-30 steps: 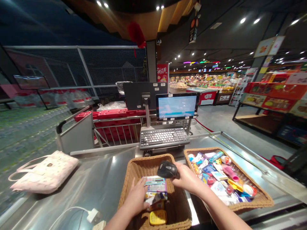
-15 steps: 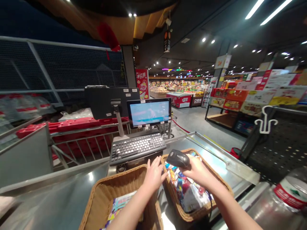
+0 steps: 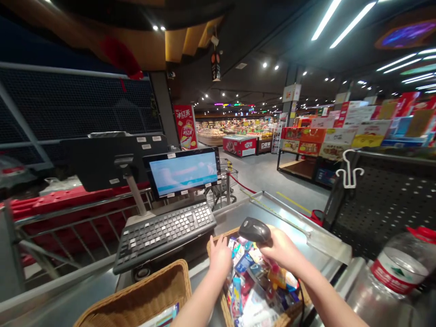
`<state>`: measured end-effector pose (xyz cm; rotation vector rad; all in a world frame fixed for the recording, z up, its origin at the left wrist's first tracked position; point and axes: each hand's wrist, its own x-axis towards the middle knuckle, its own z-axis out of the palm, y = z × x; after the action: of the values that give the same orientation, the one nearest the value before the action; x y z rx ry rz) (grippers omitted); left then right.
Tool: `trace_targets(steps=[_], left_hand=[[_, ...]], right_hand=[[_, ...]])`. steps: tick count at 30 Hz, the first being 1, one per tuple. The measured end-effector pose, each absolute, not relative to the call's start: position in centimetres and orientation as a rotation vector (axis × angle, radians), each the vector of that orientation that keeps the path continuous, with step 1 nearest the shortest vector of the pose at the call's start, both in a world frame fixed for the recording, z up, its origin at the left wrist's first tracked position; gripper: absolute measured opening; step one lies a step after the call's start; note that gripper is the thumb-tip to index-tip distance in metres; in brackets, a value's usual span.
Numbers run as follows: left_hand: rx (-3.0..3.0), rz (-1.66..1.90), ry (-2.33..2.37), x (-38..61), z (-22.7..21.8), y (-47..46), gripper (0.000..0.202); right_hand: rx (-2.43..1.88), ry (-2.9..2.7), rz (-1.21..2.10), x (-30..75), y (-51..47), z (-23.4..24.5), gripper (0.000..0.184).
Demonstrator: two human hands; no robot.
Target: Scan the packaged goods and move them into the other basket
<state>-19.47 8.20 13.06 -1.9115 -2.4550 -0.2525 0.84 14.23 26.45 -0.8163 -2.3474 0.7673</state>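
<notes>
Scanner (image 3: 254,230) gripped in the right hand (image 3: 281,250), just above goods (image 3: 254,290) heaped in a wicker basket (image 3: 215,242) on the counter (image 3: 269,212); left hand (image 3: 220,259) open at the heap's edge. Scanning apparently in hand; next move seemingly calls for lifting one item toward the scanner, then into the other basket (image 3: 146,290).

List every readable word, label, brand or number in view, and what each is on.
"冰红茶": red standing banner.
"P" plus blurred characters: dark counter sign.
Too small or blurred to read: checkout screen, keyboard keys, water bottle label, packages in the wicker basket, shelf cartons.
</notes>
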Motion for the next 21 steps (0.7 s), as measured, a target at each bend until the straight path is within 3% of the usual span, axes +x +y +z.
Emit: trace_targets(steps=[5, 13, 21], left_hand=[[-1.965, -0.377, -2.386, -20.7, 14.0, 7.4, 0.038], [-1.894, -0.456, -2.199, -24.5, 18.1, 3.1, 0.023], [-1.712, -0.432, -2.060, -26.7, 23.8, -0.5, 0.019]], right_hand=[[-0.778, -2.340, 0.783, 0.1, 15.0, 26.4, 0.017], [-0.755, -2.347, 0.785, -1.0, 14.8, 26.4, 0.011], [-0.706, -2.346, 0.756, -2.7, 12.8, 27.6, 0.019]])
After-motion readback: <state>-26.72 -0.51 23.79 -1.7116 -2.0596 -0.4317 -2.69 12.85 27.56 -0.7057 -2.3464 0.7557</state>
